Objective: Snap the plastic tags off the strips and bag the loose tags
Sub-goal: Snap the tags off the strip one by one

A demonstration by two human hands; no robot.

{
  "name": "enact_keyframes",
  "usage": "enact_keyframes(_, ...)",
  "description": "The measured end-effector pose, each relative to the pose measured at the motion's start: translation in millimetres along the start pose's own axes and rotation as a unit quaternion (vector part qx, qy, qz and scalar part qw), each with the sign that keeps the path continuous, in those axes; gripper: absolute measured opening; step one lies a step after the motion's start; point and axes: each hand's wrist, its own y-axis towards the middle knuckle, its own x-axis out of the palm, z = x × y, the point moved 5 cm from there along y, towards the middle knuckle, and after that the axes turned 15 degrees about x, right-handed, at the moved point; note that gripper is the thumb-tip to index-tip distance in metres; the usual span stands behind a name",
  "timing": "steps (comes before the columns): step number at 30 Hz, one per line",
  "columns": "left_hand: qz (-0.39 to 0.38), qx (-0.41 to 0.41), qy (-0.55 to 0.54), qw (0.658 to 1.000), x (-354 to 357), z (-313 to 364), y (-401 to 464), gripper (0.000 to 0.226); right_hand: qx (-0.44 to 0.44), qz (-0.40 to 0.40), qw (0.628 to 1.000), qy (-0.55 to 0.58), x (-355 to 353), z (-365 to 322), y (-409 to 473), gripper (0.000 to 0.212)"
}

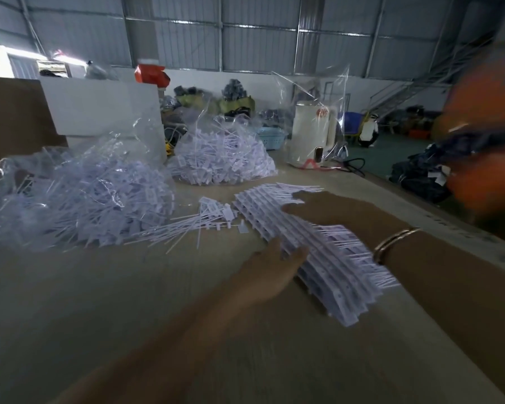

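A long stack of white tag strips (pixel 327 258) lies diagonally on the beige table (pixel 129 301), right of centre. My left hand (pixel 268 272) presses flat against the stack's near left side, fingers straight. My right hand (pixel 318 208), a bangle on its wrist, rests on top of the stack's far part with fingers extended. A few loose tags (pixel 213 211) and bare stems lie just left of the stack. A clear bag full of loose tags (pixel 79 193) sits at the left, and a second full bag (pixel 222 158) stands behind the centre.
A white kettle-like appliance (pixel 312 135) inside a clear bag stands at the back right. A white box (pixel 99 106) rises behind the left bag. A blurred person in orange (pixel 484 135) is at the right edge, where the table ends.
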Motion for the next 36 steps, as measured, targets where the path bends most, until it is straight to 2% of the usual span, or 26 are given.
enact_keyframes(2, 0.019, -0.043, -0.019, 0.999, 7.0, 2.3, 10.5, 0.104, -0.008, -0.041, 0.999, -0.022, 6.3, 27.2, -0.5, 0.074)
enact_keyframes(4, 0.023, -0.052, 0.039, 0.998, 14.7, 7.0, 18.9, 0.116, -0.028, -0.061, 0.993, -0.098, 30.0, 46.9, -4.7, 0.062)
enact_keyframes(5, 0.025, -0.052, 0.065, 0.996, 18.4, 9.2, 23.2, 0.117, -0.033, -0.044, 0.990, -0.129, 40.9, 52.3, -5.1, 0.055)
enact_keyframes(6, 0.035, -0.054, 0.069, 0.996, 19.7, 12.0, 27.1, 0.114, -0.038, -0.019, 0.989, -0.144, 47.5, 53.8, -5.3, 0.051)
enact_keyframes(8, 0.066, -0.056, 0.033, 0.996, 13.8, 11.0, 35.9, 0.100, -0.016, -0.011, 0.995, -0.093, 51.5, 46.6, -6.5, 0.050)
enact_keyframes(10, 0.075, -0.049, -0.038, 0.995, 2.2, 4.3, 44.2, 0.070, 0.030, -0.056, 0.998, -0.002, 50.3, 38.2, -5.0, 0.055)
enact_keyframes(12, 0.061, -0.030, -0.122, 0.990, -11.1, -4.3, 51.1, 0.064, 0.066, -0.103, 0.986, 0.113, 48.5, 30.1, -4.4, 0.065)
enact_keyframes(13, 0.061, -0.022, -0.130, 0.989, -20.9, -7.3, 52.8, 0.061, 0.063, -0.127, 0.979, 0.148, 47.1, 26.6, -5.5, 0.064)
enact_keyframes(15, 0.081, -0.012, -0.072, 0.994, -40.8, -10.7, 49.6, 0.059, 0.038, -0.141, 0.980, 0.138, 39.0, 27.7, -7.4, 0.065)
enact_keyframes(18, 0.124, 0.026, 0.085, 0.988, -56.0, 0.0, 26.3, 0.073, 0.047, -0.038, 0.998, 0.035, 17.6, 54.2, -9.5, 0.076)
enact_keyframes(19, 0.111, 0.054, 0.130, 0.984, -50.2, 6.9, 15.9, 0.087, 0.043, -0.007, 0.999, 0.002, 16.6, 63.0, -11.3, 0.075)
enact_keyframes(21, 0.027, 0.089, 0.237, 0.967, -28.7, 19.4, -0.5, 0.112, -0.007, -0.008, 0.998, -0.069, 34.4, 70.5, -16.7, 0.068)
enact_keyframes(23, -0.040, 0.111, 0.338, 0.934, -18.2, 20.4, -2.1, 0.111, -0.018, -0.021, 0.995, -0.099, 60.2, 69.9, -20.9, 0.058)
enact_keyframes(24, -0.042, 0.120, 0.361, 0.924, -21.4, 20.0, 0.2, 0.105, -0.011, -0.011, 0.995, -0.099, 67.3, 69.2, -19.8, 0.057)
enact_keyframes(26, -0.038, 0.129, 0.360, 0.923, -33.0, 15.1, 7.5, 0.098, 0.016, 0.006, 0.996, -0.085, 68.5, 68.9, -14.1, 0.059)
enact_keyframes(28, -0.018, 0.124, 0.319, 0.939, -42.2, 9.8, 14.8, 0.105, 0.062, 0.038, 0.995, -0.061, 55.2, 65.6, -11.4, 0.060)
enact_keyframes(30, 0.041, 0.123, 0.275, 0.953, -45.6, 7.8, 16.3, 0.110, 0.078, 0.141, 0.987, -0.027, 31.1, 51.9, -12.7, 0.057)
enact_keyframes(32, 0.104, 0.134, 0.259, 0.951, -45.6, 6.8, 11.2, 0.102, 0.030, 0.253, 0.967, 0.022, 11.4, 23.9, -19.4, 0.052)
enact_keyframes(33, 0.124, 0.141, 0.254, 0.949, -44.0, 5.0, 7.0, 0.097, 0.008, 0.273, 0.961, 0.038, 7.5, 8.1, -23.3, 0.053)
enact_keyframes(34, 0.133, 0.148, 0.251, 0.947, -41.3, 2.4, 3.0, 0.093, 0.000, 0.255, 0.966, 0.048, 8.7, -5.1, -24.6, 0.057)
enact_keyframes(36, 0.133, 0.159, 0.264, 0.942, -34.9, -2.8, -3.9, 0.086, 0.019, 0.144, 0.988, 0.052, 23.3, -22.1, -20.6, 0.066)
